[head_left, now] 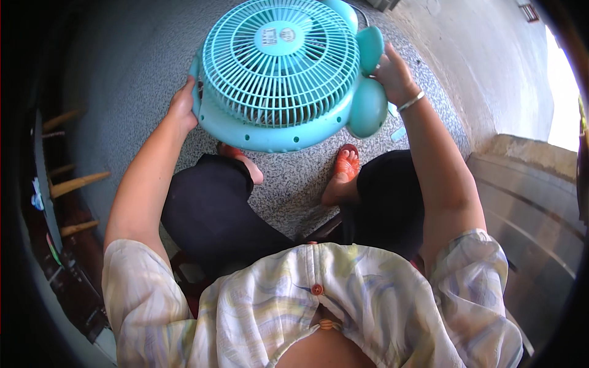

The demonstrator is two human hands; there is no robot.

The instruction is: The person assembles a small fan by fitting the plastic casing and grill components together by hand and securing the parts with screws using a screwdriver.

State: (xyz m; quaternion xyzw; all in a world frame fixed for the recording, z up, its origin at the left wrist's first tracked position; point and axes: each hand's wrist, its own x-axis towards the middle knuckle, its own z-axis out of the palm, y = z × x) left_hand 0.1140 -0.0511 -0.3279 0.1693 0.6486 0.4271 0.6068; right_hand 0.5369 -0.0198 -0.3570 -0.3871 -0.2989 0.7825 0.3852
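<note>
A turquoise electric fan (279,86) is held up in front of me, above the floor past my knees. Its round slatted grille faces up, with a pale label (270,38) near the centre disc. Rounded turquoise lobes (368,109) stick out on its right side. My left hand (183,105) grips the fan's left rim, its fingertips hidden behind the casing. My right hand (396,75) is closed on the right side by the lobes, with a light bracelet (411,102) on the wrist. A dark cord (362,13) shows behind the fan.
Speckled floor (279,190) lies below, between my feet in red sandals (348,161). A pale blue piece (399,134) lies on the floor at right. Wooden legs of upturned furniture (80,184) stand at far left. A grey wall (491,73) and a metallic panel (527,208) are at right.
</note>
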